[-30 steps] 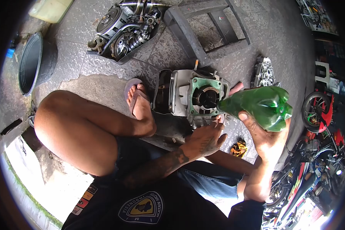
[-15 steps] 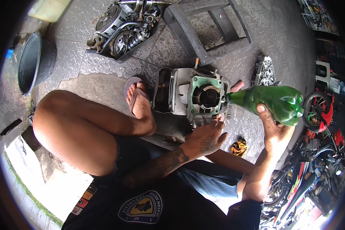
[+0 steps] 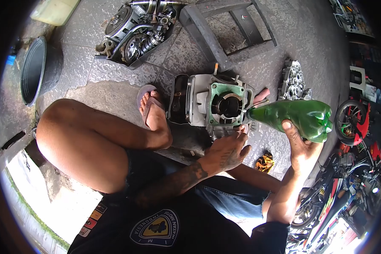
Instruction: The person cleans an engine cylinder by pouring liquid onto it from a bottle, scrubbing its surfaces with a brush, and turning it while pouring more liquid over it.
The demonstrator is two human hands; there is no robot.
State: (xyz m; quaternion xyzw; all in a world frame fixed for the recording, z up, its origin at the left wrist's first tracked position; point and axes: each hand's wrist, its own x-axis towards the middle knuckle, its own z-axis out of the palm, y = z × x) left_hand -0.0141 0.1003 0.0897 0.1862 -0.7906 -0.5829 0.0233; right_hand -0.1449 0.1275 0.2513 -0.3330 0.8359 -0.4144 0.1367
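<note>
**Two hands at an engine cylinder on a stone floor**

Two bare hands work over a grey metal engine cylinder block with a green gasket around its round bore (image 3: 222, 106), which lies on its side near the middle of the paved stone floor (image 3: 114, 91). The right hand (image 3: 298, 146) has its fingers wrapped around the belly of a green translucent plastic bottle (image 3: 296, 115), thumb pressed on its side, and holds it tipped almost level, the neck just beside the right edge of the gasket. The left hand (image 3: 225, 153) rests with fingers spread and slightly curled against the lower edge of the block, steadying it.

To do this well, the person would likely keep the bottle's neck aimed at the bore and tilt it slowly so the liquid does not run over the gasket face, while the left hand keeps the block from rolling.

A sandalled foot (image 3: 153, 111) sits against the block's left side. Toward the floor's far edge lie an opened engine case with exposed gears (image 3: 133, 31) and a grey metal frame (image 3: 226, 29); a black bucket (image 3: 36, 70) stands at the left edge.
</note>
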